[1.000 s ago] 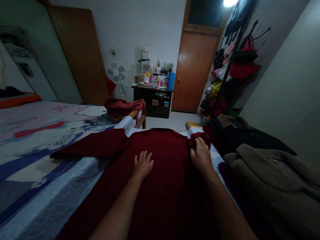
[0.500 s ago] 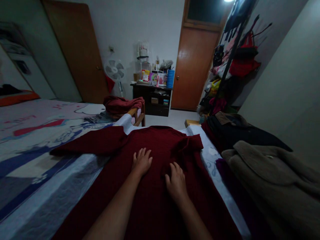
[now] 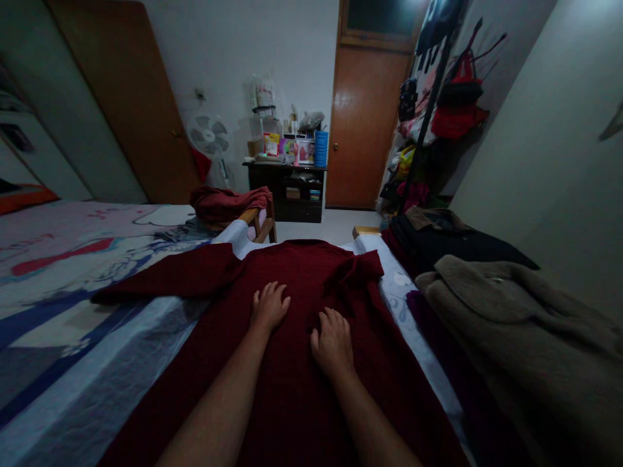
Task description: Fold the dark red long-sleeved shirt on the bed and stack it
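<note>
Head view: maroon top point(image 3: 292, 389) on bed point(image 3: 396, 285), collar point(image 3: 305, 244) near far edge. Left hand point(image 3: 270, 306) spread palm-down on it, gripping nothing; right hand point(image 3: 333, 342) half-curled at folded-in sleeve point(image 3: 351, 274), can't tell if pinching. Risks: hand drag could ruck the top; loose folds could spring the sleeve out.

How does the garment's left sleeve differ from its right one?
The left sleeve stretches outward over the bedding; the right sleeve is folded inward over the garment. The left sleeve lies fairly flat; the right sleeve is bunched. The right hand is by the right sleeve; none touches the left sleeve. Both are dark red.
</note>
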Available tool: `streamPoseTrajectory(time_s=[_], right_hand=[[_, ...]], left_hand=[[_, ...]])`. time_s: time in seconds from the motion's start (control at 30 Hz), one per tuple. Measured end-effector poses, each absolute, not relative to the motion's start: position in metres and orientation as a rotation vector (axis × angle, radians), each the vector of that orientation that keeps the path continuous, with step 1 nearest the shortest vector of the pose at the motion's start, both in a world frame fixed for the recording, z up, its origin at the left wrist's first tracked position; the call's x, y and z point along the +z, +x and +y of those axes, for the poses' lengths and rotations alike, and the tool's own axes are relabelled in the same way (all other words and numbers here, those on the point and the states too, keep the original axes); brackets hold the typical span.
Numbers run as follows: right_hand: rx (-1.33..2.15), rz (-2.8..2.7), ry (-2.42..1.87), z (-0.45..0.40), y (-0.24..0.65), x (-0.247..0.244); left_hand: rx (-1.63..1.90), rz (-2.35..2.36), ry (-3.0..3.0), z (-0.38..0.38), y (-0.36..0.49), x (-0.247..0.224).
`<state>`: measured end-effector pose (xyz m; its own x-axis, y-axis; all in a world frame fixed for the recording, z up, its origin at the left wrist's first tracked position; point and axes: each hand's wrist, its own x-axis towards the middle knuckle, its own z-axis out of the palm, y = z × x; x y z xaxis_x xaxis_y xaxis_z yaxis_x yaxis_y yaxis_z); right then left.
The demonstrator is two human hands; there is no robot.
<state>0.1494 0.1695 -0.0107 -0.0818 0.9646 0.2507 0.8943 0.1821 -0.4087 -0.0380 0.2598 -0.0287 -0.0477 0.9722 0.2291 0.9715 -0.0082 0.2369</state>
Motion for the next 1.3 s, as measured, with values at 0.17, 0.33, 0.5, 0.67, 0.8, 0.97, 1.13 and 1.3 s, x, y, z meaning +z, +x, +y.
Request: streamPoseTrajectory(time_s=[0.17, 0.33, 0.5, 0.67, 0.8, 0.97, 1.13, 1.3], right_hand=[[0.291, -2.037, -1.698, 0.169, 0.156, -0.004], [0.339, -2.060, -1.670, 0.158, 0.185, 0.010], [0.125, -1.978, -1.817, 0.132, 0.226, 0.029], [-0.071, -1.956, -2.016, 0.107, 0.259, 0.045], [-0.083, -1.999, -2.125, 0.090, 0.276, 0.056], [0.046, -2.040, -2.129, 0.072, 0.287, 0.060], [0.220, -2.044, -2.138, 0.059, 0.288, 0.062], [0.276, -2.099, -2.116, 0.053, 0.277, 0.059]], left_hand=[[0.578, 2.200, 2.144, 0.257, -0.036, -0.026], [0.584, 2.157, 2.150, 0.252, -0.034, -0.019], [0.593, 1.989, 2.179, 0.239, -0.021, -0.004], [0.627, 1.575, 2.249, 0.204, 0.014, 0.011], [0.424, 1.532, 2.252, 0.182, 0.036, 0.014], [0.457, 1.625, 2.282, 0.181, 0.049, 0.015], [0.499, 1.673, 2.173, 0.186, 0.052, 0.013], [0.753, 1.541, 1.990, 0.187, 0.054, 0.018]])
